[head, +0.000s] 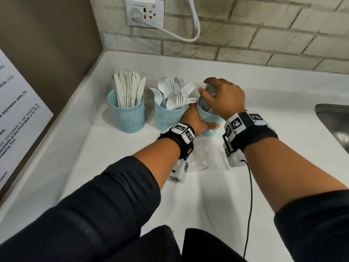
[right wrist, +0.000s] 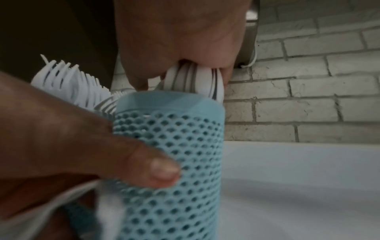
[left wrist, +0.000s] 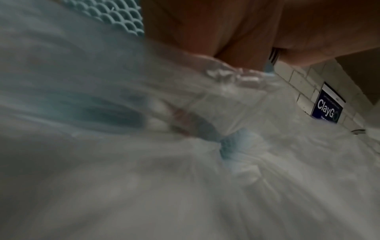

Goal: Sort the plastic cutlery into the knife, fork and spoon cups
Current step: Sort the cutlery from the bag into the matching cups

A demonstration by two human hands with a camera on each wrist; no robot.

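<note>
Three blue mesh cups stand in a row on the white counter [head: 94, 167]. The knife cup [head: 126, 114] is at the left and the fork cup [head: 170, 116] in the middle. My left hand [head: 196, 120] grips the spoon cup [head: 204, 112] at the right, with the thumb across its mesh wall [right wrist: 160, 170]. My right hand [head: 221, 95] is on top of that cup [right wrist: 170, 154] and holds a bundle of white spoons [right wrist: 197, 81] whose bowls stick out just above the rim. A clear plastic bag [head: 202, 154] lies under my left wrist.
A steel sink [head: 332, 121] is sunk into the counter at the right. Behind the cups is a brick wall with an outlet and a white cord [head: 194, 25]. A paper notice [head: 18, 110] hangs on the left wall. A blue sign [left wrist: 327, 108] is fixed to the tiles.
</note>
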